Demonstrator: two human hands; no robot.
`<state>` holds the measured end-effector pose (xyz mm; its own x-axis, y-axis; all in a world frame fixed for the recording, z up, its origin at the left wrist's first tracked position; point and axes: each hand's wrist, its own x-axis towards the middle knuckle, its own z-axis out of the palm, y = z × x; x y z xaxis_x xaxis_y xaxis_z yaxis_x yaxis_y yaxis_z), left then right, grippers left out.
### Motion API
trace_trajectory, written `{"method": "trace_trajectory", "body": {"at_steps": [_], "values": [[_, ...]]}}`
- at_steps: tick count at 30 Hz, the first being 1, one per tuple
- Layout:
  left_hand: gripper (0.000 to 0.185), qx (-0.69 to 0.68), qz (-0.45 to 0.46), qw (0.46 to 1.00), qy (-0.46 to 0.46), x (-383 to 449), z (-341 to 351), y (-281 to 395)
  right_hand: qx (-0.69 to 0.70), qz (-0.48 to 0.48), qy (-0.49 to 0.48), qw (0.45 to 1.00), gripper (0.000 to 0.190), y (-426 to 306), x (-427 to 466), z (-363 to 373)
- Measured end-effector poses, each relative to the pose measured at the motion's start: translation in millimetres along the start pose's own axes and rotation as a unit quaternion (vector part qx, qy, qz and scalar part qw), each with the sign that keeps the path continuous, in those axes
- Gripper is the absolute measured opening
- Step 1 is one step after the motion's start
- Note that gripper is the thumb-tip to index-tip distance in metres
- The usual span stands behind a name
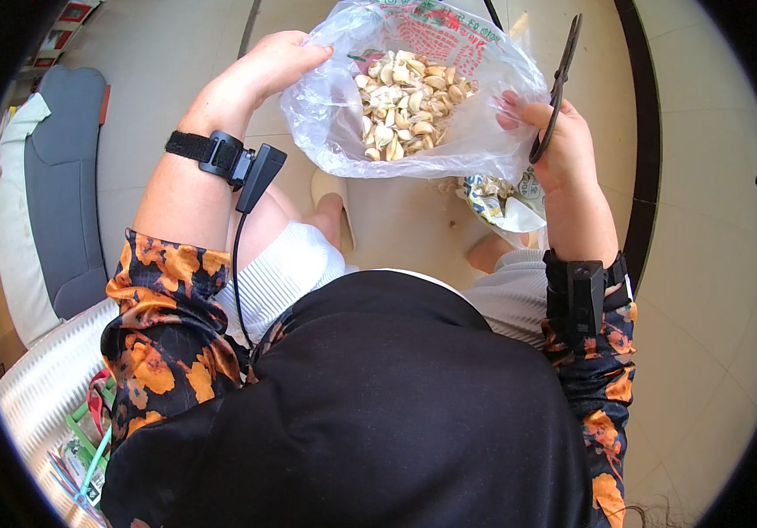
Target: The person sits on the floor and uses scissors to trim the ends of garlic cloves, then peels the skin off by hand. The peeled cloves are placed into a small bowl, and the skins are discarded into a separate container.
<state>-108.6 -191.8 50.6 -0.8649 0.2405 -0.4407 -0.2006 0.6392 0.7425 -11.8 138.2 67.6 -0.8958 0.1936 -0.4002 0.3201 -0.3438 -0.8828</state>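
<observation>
A translucent plastic bag [326,125] with red and green printing hangs open in front of me, held up by both hands. Inside it lies a heap of garlic cloves [405,109], many with papery skin on them. My left hand [289,59] pinches the bag's left rim between thumb and fingers. On the opposite side, my right hand [566,142] grips the right rim, with some fingers seen through the film. The same hand also holds a pair of dark scissors [558,86], their tips pointing up and away from me.
Below the right hand, a second printed plastic bag [500,204] holds garlic skins near my foot. Scraps of skin lie on the tiled floor [405,224]. A grey cushioned seat [65,191] stands at left, and a black strip [646,165] crosses the floor at right.
</observation>
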Motion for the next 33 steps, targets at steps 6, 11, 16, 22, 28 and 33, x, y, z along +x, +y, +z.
{"method": "trace_trajectory", "body": {"at_steps": [6,11,16,22,28,33], "values": [[0.039,0.0,-0.007,1.0,-0.028,-2,-2,2,-0.02,0.019,0.033,0.999,0.031,1,-1,-2],[0.036,0.001,-0.026,0.999,-0.042,-2,-4,2,-0.033,0.022,0.04,0.998,0.031,3,-1,-4],[0.034,-0.163,0.042,0.981,-0.099,-10,2,23,-0.035,0.014,0.021,0.999,0.031,5,-2,-2],[0.034,-0.333,0.121,0.918,-0.179,-19,-3,48,-0.03,-0.002,0.012,0.999,0.03,4,-8,5],[0.034,-0.285,0.083,0.948,-0.117,-16,-15,33,-0.045,0.015,0.028,0.998,0.03,9,-8,0],[0.035,-0.268,0.08,0.956,-0.087,-21,-15,28,-0.05,0.023,0.024,0.998,0.029,10,-4,-3]]}}
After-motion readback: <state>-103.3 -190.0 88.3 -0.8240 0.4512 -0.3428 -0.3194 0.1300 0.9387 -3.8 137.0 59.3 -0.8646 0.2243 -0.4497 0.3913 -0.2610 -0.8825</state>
